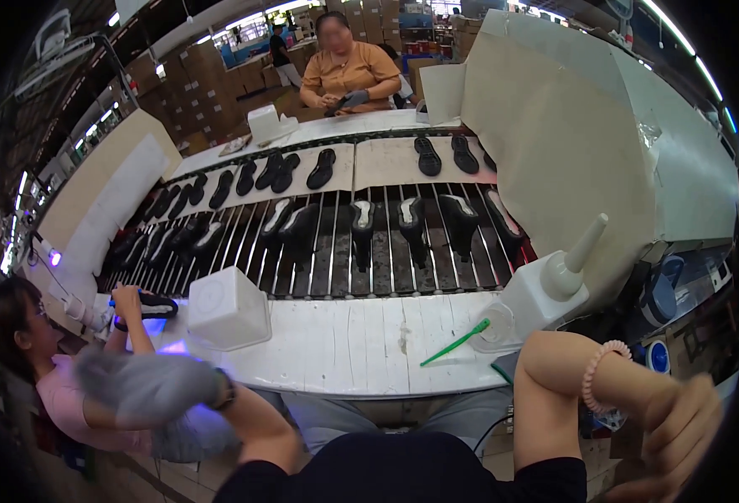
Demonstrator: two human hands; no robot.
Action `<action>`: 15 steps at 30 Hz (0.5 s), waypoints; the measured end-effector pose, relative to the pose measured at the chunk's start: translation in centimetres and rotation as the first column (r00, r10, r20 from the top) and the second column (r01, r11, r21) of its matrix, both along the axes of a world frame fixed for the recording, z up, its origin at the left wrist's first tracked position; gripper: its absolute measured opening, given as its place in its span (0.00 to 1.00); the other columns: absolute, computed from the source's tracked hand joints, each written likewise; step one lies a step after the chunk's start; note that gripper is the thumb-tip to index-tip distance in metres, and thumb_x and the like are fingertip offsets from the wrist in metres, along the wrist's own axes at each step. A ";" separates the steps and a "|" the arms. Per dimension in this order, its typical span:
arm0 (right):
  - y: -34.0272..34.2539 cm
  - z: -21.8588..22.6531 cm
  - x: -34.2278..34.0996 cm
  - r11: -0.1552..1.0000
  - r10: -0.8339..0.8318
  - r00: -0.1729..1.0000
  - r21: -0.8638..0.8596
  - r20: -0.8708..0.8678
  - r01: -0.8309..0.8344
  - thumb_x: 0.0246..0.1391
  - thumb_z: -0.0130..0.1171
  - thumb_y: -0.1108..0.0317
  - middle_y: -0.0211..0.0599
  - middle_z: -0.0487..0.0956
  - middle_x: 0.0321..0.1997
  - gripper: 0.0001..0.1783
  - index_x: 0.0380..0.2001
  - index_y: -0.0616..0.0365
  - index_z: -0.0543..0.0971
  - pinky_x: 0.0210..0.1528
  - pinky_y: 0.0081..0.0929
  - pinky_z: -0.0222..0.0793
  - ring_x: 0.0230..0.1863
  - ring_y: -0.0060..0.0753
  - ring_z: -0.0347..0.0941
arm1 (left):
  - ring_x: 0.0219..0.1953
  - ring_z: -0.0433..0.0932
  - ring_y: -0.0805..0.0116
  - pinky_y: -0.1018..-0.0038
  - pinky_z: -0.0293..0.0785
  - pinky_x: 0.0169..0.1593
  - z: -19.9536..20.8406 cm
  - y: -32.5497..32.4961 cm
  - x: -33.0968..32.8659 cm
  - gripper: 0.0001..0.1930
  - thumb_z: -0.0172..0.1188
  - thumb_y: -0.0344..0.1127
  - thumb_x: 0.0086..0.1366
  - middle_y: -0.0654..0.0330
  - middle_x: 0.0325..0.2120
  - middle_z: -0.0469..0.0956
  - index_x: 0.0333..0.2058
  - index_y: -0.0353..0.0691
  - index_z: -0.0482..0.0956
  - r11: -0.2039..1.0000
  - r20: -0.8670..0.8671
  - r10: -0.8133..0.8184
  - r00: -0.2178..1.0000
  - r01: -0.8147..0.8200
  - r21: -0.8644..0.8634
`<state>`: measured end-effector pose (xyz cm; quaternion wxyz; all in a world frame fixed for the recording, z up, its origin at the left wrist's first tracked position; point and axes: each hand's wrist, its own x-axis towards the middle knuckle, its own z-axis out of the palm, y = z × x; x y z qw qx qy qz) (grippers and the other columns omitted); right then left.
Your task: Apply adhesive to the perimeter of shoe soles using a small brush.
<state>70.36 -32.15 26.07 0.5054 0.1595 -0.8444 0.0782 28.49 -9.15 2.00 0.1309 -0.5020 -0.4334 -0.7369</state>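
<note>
When measuring from the right hand (678, 429), bare, loosely open, with nothing seen held, look to ten o'clock for the green stick (455, 342) on the worktop (344, 344), aligned lengthwise from eight to two. Judge that hand nearer than the gloved left hand (147, 387), blurred past telling open from closed, set at about nine o'clock from the stick.
</note>
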 end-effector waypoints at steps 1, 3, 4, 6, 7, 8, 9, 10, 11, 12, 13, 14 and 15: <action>-0.1 -0.5 1.2 0.990 0.137 0.985 0.031 -0.102 -0.135 0.57 0.58 0.68 0.21 0.75 0.12 0.16 0.15 0.54 0.81 0.12 0.07 0.42 0.09 0.05 0.55 | 0.58 0.69 0.58 0.68 0.61 0.64 -0.6 0.7 -0.8 0.19 0.45 0.33 0.72 0.53 0.58 0.68 0.58 0.32 0.68 1.000 -0.003 -0.003 1.000 0.003 0.022; -1.2 -0.7 2.2 0.997 0.022 0.990 0.071 -0.137 -0.012 0.58 0.58 0.66 0.22 0.76 0.13 0.16 0.17 0.56 0.83 0.12 0.07 0.44 0.09 0.06 0.56 | 0.57 0.69 0.58 0.68 0.61 0.64 -0.5 1.3 -0.1 0.19 0.45 0.33 0.72 0.53 0.58 0.68 0.58 0.32 0.68 0.998 0.013 -0.012 1.000 0.011 0.056; -1.7 -0.2 2.3 1.000 -0.006 1.000 0.020 -0.023 0.007 0.59 0.58 0.64 0.22 0.76 0.13 0.16 0.18 0.55 0.83 0.11 0.06 0.45 0.09 0.07 0.56 | 0.62 0.65 0.59 0.67 0.58 0.65 -1.4 1.5 3.0 0.21 0.43 0.35 0.73 0.52 0.59 0.68 0.59 0.29 0.66 0.953 0.271 -0.179 0.946 0.235 -0.191; -2.2 0.6 2.3 0.995 -0.041 0.978 -0.080 0.205 0.059 0.60 0.57 0.60 0.22 0.74 0.13 0.18 0.20 0.54 0.85 0.11 0.04 0.47 0.09 0.09 0.58 | 0.60 0.66 0.57 0.65 0.58 0.65 -6.0 3.8 5.5 0.18 0.46 0.35 0.72 0.49 0.54 0.72 0.54 0.29 0.71 0.905 0.067 -0.276 0.959 0.282 -0.320; -0.5 -0.8 2.0 0.876 0.483 0.874 0.038 -0.046 -0.482 0.61 0.56 0.57 0.19 0.67 0.10 0.19 0.19 0.51 0.85 0.11 0.04 0.46 0.10 0.08 0.57 | 0.59 0.68 0.55 0.64 0.60 0.63 -7.7 4.6 6.2 0.17 0.48 0.35 0.72 0.49 0.53 0.73 0.52 0.30 0.73 0.871 -0.025 -0.269 0.963 0.232 -0.432; -1.6 -0.1 2.5 0.977 0.208 0.974 -0.059 0.087 -0.204 0.61 0.56 0.57 0.18 0.65 0.09 0.19 0.19 0.50 0.85 0.11 0.05 0.45 0.10 0.08 0.57 | 0.58 0.68 0.54 0.63 0.61 0.62 -9.5 5.6 7.2 0.16 0.49 0.35 0.71 0.48 0.52 0.74 0.50 0.31 0.74 0.856 -0.080 -0.296 0.952 0.227 -0.465; -2.4 0.5 3.0 0.990 -0.058 0.970 -0.109 0.236 0.085 0.61 0.56 0.57 0.18 0.64 0.08 0.20 0.18 0.49 0.85 0.11 0.06 0.45 0.10 0.07 0.56 | 0.57 0.69 0.52 0.63 0.62 0.61 -10.9 6.2 7.5 0.15 0.50 0.35 0.71 0.47 0.51 0.74 0.49 0.32 0.76 0.846 -0.139 -0.306 0.942 0.202 -0.494; -1.9 0.4 2.6 0.991 -0.056 0.970 -0.106 0.238 0.083 0.61 0.56 0.57 0.18 0.64 0.08 0.20 0.18 0.49 0.85 0.11 0.06 0.45 0.10 0.07 0.56 | 0.56 0.69 0.51 0.62 0.64 0.60 -12.5 7.0 7.9 0.15 0.50 0.35 0.70 0.47 0.49 0.75 0.48 0.33 0.76 0.845 -0.159 -0.312 0.937 0.197 -0.498; -1.2 0.2 1.6 0.992 -0.029 0.988 -0.114 0.154 0.047 0.61 0.56 0.57 0.17 0.64 0.09 0.20 0.17 0.49 0.84 0.11 0.06 0.43 0.10 0.07 0.55 | 0.55 0.70 0.51 0.61 0.63 0.60 -13.9 7.6 8.6 0.15 0.51 0.37 0.70 0.47 0.47 0.75 0.49 0.33 0.76 0.860 -0.210 -0.286 0.935 0.153 -0.488; -0.6 -0.1 1.1 0.993 0.001 0.997 -0.118 0.075 0.008 0.61 0.56 0.58 0.16 0.65 0.09 0.20 0.16 0.49 0.84 0.11 0.07 0.41 0.10 0.07 0.53 | 0.54 0.70 0.51 0.61 0.62 0.60 -15.0 8.0 9.4 0.15 0.52 0.37 0.69 0.49 0.45 0.77 0.48 0.35 0.77 0.850 -0.213 -0.291 0.933 0.149 -0.505; -0.5 -0.4 1.7 0.989 0.138 0.988 -0.049 -0.066 -0.142 0.61 0.56 0.59 0.16 0.64 0.09 0.20 0.16 0.49 0.84 0.12 0.07 0.41 0.10 0.06 0.53 | 0.54 0.70 0.50 0.60 0.62 0.60 -16.3 8.2 9.8 0.14 0.52 0.37 0.68 0.51 0.44 0.78 0.46 0.36 0.78 0.837 -0.213 -0.298 0.931 0.148 -0.526; -0.9 -0.3 1.9 0.994 0.058 0.998 -0.093 0.036 -0.054 0.61 0.56 0.60 0.16 0.64 0.09 0.20 0.16 0.49 0.84 0.12 0.06 0.42 0.10 0.06 0.53 | 0.54 0.70 0.50 0.60 0.62 0.60 -17.5 8.3 9.8 0.14 0.52 0.37 0.68 0.51 0.44 0.78 0.46 0.36 0.78 0.835 -0.204 -0.295 0.934 0.148 -0.530; -1.3 0.1 2.0 0.991 -0.024 0.990 -0.126 0.140 0.042 0.60 0.56 0.61 0.16 0.65 0.09 0.19 0.16 0.49 0.84 0.13 0.06 0.43 0.10 0.05 0.53 | 0.52 0.71 0.51 0.59 0.61 0.61 -19.2 8.4 9.8 0.13 0.52 0.38 0.68 0.53 0.42 0.78 0.44 0.37 0.79 0.768 -0.322 -0.367 0.872 0.089 -0.635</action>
